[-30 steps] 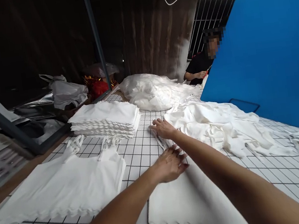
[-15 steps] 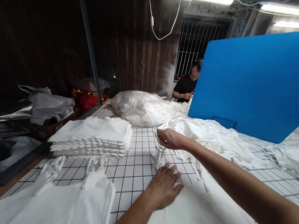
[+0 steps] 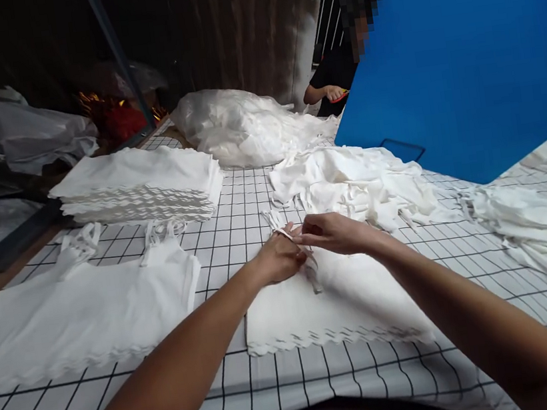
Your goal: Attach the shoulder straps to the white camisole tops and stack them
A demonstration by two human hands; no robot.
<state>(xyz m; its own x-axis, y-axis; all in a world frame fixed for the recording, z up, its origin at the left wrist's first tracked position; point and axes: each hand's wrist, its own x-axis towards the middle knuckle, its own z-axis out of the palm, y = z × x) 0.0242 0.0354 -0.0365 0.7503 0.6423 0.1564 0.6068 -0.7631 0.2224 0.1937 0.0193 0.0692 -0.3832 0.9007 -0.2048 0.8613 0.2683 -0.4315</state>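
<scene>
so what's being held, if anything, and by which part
The middle white cloth stack, by its thin straps: the right hand seems to pinch them; whether the left hand, against them, also grips cannot be told.

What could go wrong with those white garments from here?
The thin straps at the left hand and right hand might tangle. The layered garments just below the hands could be nudged out of line. The loose heap lies close by, so pieces might get mixed.
</scene>
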